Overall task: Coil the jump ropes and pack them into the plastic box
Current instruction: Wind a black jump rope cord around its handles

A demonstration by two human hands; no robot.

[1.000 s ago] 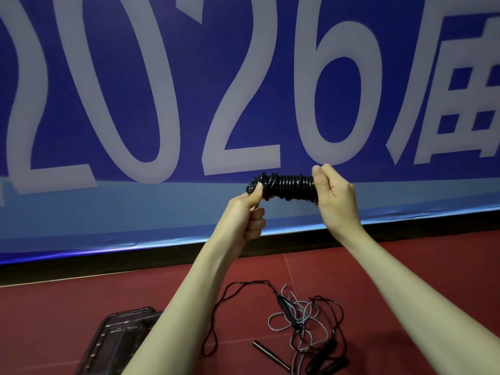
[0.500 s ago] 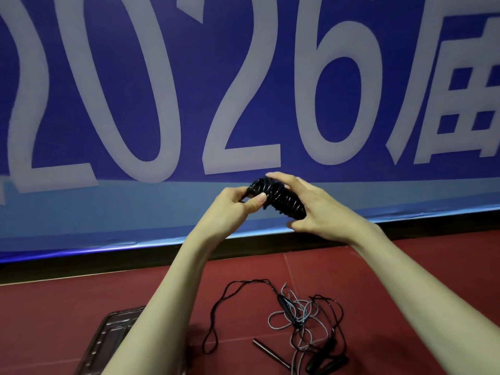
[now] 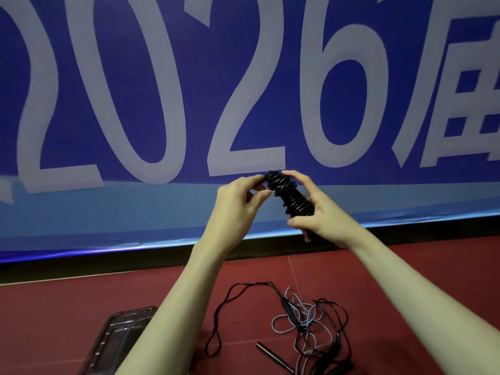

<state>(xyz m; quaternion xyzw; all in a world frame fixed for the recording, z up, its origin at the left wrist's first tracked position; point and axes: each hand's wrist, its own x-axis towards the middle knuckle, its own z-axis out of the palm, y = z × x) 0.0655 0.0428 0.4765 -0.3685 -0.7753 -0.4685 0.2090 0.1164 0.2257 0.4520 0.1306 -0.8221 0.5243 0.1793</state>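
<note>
A black jump rope wound tightly around its handles forms a coiled bundle (image 3: 289, 194), held up in front of the blue banner. My right hand (image 3: 322, 212) wraps its lower end, the bundle tilted with its top to the left. My left hand (image 3: 239, 201) pinches the top end with thumb and fingers. On the red floor below lie loose ropes in a tangle: a black rope (image 3: 243, 301) and a grey rope (image 3: 300, 318) with dark handles (image 3: 273, 355). The clear plastic box (image 3: 119, 336) sits at the lower left, partly hidden by my left forearm.
A large blue banner (image 3: 162, 104) with white digits fills the wall ahead. A black strip (image 3: 81, 263) runs along its base where it meets the red floor (image 3: 54, 320).
The coiled bundle went from level to steeply tilted. My right hand slid from its right end to grip under it, and my left hand closed in on the top end.
</note>
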